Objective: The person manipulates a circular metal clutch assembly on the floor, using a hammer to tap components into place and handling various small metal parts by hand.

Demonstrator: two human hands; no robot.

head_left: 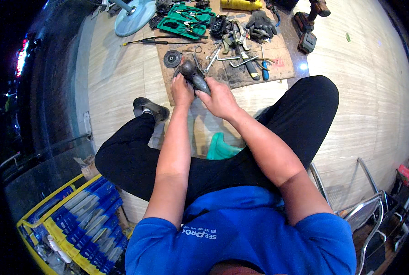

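I sit with both arms stretched forward over my knees. My left hand (182, 90) and my right hand (219, 98) together hold a dark grey power tool (194, 75) that looks like an angle grinder. The left hand grips it near its rounded head, the right hand wraps its body. Its far end hangs just above the near edge of a brown cardboard sheet (278, 59) on the floor. A round grey disc (172, 58) lies on the cardboard just left of the tool.
Wrenches, pliers and a blue-handled screwdriver (264, 71) lie on the cardboard, with a green tool case (186, 22), dark gloves (261, 24) and a cordless drill (309, 20) beyond. A fan base (133, 18) stands far left. A yellow crate of blue tubes (83, 220) sits lower left, metal chairs (365, 206) lower right.
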